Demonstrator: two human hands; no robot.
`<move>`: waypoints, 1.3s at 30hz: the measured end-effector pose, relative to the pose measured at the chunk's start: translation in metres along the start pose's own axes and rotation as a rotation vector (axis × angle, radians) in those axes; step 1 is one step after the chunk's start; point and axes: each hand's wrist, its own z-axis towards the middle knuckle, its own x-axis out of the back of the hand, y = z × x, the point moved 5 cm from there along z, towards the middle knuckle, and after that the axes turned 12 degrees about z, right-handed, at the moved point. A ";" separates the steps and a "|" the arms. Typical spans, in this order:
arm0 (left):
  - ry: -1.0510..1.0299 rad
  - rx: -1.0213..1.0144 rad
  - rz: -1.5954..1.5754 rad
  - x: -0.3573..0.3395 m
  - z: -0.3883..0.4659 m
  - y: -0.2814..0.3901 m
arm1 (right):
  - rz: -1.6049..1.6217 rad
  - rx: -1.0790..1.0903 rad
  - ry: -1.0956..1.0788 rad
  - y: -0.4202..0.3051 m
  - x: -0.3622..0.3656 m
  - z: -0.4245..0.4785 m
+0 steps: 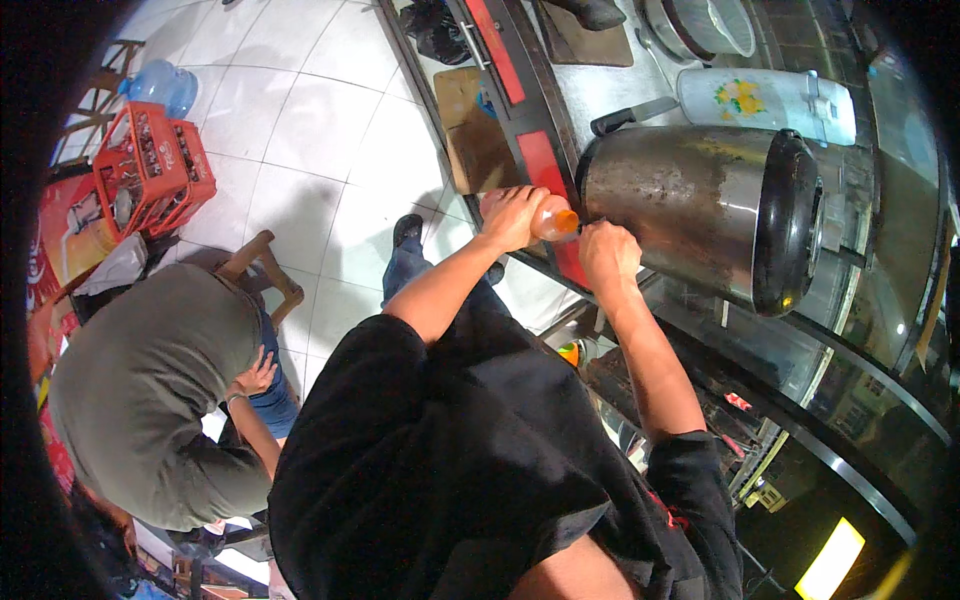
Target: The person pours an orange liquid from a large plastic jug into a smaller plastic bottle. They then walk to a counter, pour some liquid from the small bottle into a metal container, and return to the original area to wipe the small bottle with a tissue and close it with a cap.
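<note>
My left hand (514,217) is wrapped around a translucent plastic bottle (551,216), its orange end pointing to the right. Just beside that end, my right hand (609,247) has its fingers curled at the base of a large stainless steel urn (675,202). A small dark part, apparently the urn's tap, shows at those fingers; the hand covers most of it. The urn has a black lid (787,225) and a stained metal wall. It stands on the counter, right of both hands.
A kitchen knife (634,115) and a flowered plastic container (765,105) lie by the urn. Metal pots (697,30) are farther off. A seated person (157,397) is at left, near red bottle crates (154,169) and a blue water jug (161,88). A wooden stool (262,274) stands nearby.
</note>
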 end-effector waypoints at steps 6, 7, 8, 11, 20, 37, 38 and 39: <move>-0.010 -0.020 -0.010 0.004 -0.001 0.001 | 0.065 -0.047 0.014 -0.001 0.004 -0.001; -0.005 -0.027 -0.010 0.002 -0.001 0.001 | 0.080 -0.054 0.038 0.004 -0.002 0.001; 0.001 -0.032 -0.010 0.002 0.000 0.002 | 0.094 -0.060 0.063 0.008 -0.004 0.001; 0.016 -0.040 -0.004 0.006 0.000 0.003 | 0.097 -0.042 0.049 0.008 -0.005 0.004; 0.011 -0.056 -0.054 0.011 0.001 0.005 | 0.041 -0.002 0.054 0.001 0.001 0.000; 0.006 -0.040 -0.114 0.012 -0.001 -0.002 | 0.002 0.004 0.005 -0.006 0.007 0.002; 0.004 -0.039 -0.123 0.011 -0.002 -0.003 | 0.013 0.003 0.000 -0.007 0.008 0.002; 0.006 -0.040 -0.133 0.011 -0.003 -0.003 | 0.014 0.002 0.005 -0.007 0.009 0.002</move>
